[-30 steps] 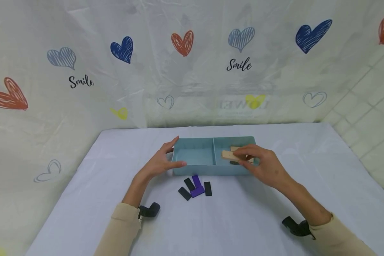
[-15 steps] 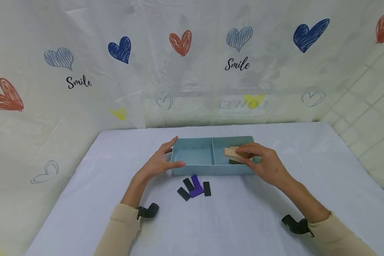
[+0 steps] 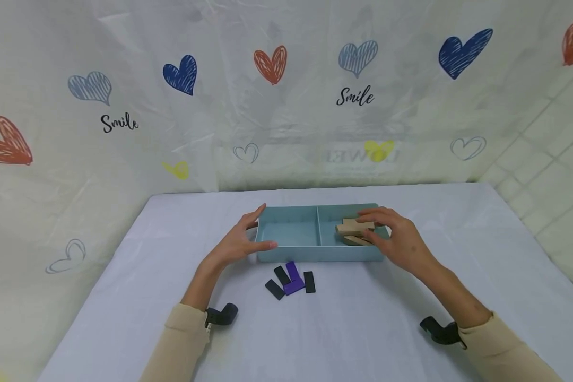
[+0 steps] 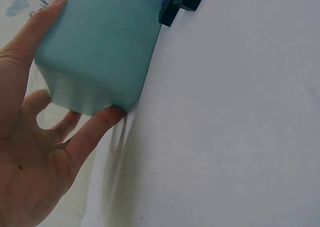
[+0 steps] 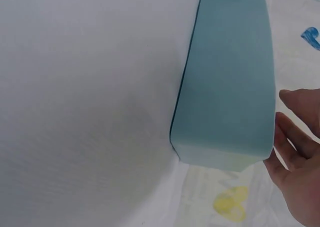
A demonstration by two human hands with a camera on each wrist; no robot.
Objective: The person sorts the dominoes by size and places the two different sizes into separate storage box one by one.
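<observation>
My left hand [image 3: 239,241] grips the left end of a light blue two-compartment box [image 3: 315,254], thumb on its front wall and fingers at the end and back corner. In the left wrist view, the fingers [image 4: 95,132] touch the box's end wall. My right hand [image 3: 398,239] is over the right compartment, thumb and fingers apart beside the right end of a pale wooden block [image 3: 346,229]. This block lies on other wooden blocks [image 3: 355,241] there. In the right wrist view, the right hand [image 5: 300,157] shows beyond the box's front wall, its fingers partly hidden.
In front of the box, several small rectangular blocks lie on the white tablecloth [image 3: 353,329]: black blocks [image 3: 310,281] and purple blocks [image 3: 294,286]. A divider [image 3: 319,225] splits the box. A sheet printed with hearts [image 3: 271,64] hangs behind the table.
The wooden block that my right hand was holding has come down onto the others in the right compartment. The right fingers have shifted slightly up and right. My left hand stays on the box.
</observation>
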